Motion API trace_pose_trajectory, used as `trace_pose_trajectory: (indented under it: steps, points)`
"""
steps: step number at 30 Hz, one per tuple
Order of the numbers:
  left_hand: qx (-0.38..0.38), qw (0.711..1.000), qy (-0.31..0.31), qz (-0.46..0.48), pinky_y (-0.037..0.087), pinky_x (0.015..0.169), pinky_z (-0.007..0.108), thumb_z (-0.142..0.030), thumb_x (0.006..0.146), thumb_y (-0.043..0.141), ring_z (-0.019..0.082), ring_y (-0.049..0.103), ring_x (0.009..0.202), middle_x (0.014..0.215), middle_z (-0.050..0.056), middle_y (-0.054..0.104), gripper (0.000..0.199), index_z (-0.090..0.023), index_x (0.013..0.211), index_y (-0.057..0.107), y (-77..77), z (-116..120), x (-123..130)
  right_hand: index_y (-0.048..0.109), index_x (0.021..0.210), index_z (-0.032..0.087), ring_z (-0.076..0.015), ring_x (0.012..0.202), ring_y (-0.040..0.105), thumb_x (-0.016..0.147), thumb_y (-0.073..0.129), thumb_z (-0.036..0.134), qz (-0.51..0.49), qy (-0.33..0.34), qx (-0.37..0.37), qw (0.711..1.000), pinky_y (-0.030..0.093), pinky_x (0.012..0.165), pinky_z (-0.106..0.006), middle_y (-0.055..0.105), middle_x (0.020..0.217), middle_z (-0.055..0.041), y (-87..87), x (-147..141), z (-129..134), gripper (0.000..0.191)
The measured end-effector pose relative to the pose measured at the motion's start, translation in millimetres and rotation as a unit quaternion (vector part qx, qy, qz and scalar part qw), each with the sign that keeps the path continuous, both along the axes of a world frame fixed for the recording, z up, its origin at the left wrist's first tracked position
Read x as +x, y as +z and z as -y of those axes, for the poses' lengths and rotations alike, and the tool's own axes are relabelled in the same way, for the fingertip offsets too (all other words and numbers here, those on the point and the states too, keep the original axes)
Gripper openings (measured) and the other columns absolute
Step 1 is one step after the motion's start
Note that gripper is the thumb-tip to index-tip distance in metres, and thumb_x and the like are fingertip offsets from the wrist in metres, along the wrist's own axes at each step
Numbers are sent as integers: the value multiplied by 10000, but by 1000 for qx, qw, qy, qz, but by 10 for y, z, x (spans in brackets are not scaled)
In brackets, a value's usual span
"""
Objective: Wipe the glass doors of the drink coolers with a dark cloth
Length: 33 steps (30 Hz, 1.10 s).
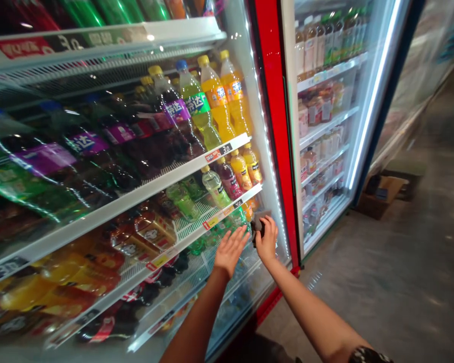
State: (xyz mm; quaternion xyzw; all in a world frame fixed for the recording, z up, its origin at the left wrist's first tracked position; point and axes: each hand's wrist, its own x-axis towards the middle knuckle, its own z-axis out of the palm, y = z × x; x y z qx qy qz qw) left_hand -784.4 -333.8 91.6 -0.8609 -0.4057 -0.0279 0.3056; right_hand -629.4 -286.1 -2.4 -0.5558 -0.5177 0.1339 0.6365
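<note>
Dark-brown, irregular, blurred material (257, 224) is clamped by the curled fingers of the right hand (267, 242); the left hand (229, 250) is held nearby, fingers slightly apart

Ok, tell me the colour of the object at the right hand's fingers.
The object by the right hand looks dark, brownish-black, in the head view.

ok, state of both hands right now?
Left hand: open, outstretched, nothing visibly held.
Right hand: curled at a dark object; whether it's gripping can't be told.
</note>
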Motion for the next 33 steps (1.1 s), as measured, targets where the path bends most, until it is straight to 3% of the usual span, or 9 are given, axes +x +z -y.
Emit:
trace_pose_trajectory:
  steps: [4, 8, 11, 16, 21, 25, 29, 33]
  points:
    - [34, 999, 22, 1, 22, 1316, 363, 36, 828, 430, 106, 63, 1562, 1679, -67, 177, 850, -288, 1602, 289, -68, -32, 30, 481, 1382, 179, -312, 1379, 409, 907, 396, 228, -12, -35, -15, 999, 326, 1140, -572, 469, 1438, -184, -25, 266, -196, 485]
    - [69, 998, 11, -9, 0, 1314, 366, 19, 896, 404, 120, 131, 1556, 1659, -54, 251, 740, -263, 1578, 351, -27, -30, 37, 468, 1379, 149, -324, 1331, 441, 868, 428, 211, -16, -48, -32, 998, 354, 1112, -565, 506, 1369, -201, -116, 216, -119, 517]
    - [83, 996, -13, 10, 61, 1315, 379, -37, 955, 404, 128, 234, 1535, 1621, -17, 348, 667, -261, 1581, 342, 15, -42, 55, 505, 1327, 181, -307, 1299, 471, 820, 471, 185, -8, -38, -30, 999, 366, 1111, -534, 546, 1332, -164, -50, 274, -211, 508]
    - [98, 995, -19, 28, 93, 1309, 406, -33, 983, 375, 139, 325, 1502, 1570, 2, 424, 635, -267, 1573, 357, 33, -61, 94, 482, 1342, 182, -292, 1358, 431, 801, 442, 152, -13, -47, -36, 998, 350, 1132, -511, 508, 1400, -166, 53, 682, -537, 543]
    - [120, 993, -22, 7, 84, 1308, 412, -61, 995, 439, 160, 310, 1515, 1574, 4, 418, 567, -248, 1530, 440, 7, -85, 97, 477, 1342, 156, -321, 1305, 475, 789, 481, 180, -12, -43, -57, 997, 405, 1079, -514, 529, 1338, -191, -45, 662, -417, 554]
    - [141, 989, -41, 25, 95, 1306, 407, -127, 1012, 474, 162, 322, 1514, 1560, 7, 444, 530, -256, 1525, 449, -52, -134, 84, 467, 1357, 155, -334, 1316, 454, 797, 513, 205, -8, -35, -55, 998, 384, 1087, -538, 517, 1354, -197, 91, 601, -475, 564]
    - [110, 993, -23, 37, 94, 1302, 406, -116, 1011, 466, 158, 353, 1498, 1548, 13, 456, 558, -286, 1541, 421, -83, -146, 79, 466, 1378, 203, -294, 1355, 430, 806, 511, 195, -1, -16, -37, 999, 337, 1139, -507, 475, 1443, -152, 227, 781, -652, 574]
    - [98, 995, -9, 26, 45, 1304, 395, -100, 1000, 490, 147, 331, 1506, 1544, -1, 459, 568, -293, 1532, 435, -88, -143, 77, 518, 1280, 192, -310, 1271, 494, 758, 513, 170, -16, -20, -55, 998, 395, 1082, -499, 523, 1332, -160, 44, 870, -551, 523]
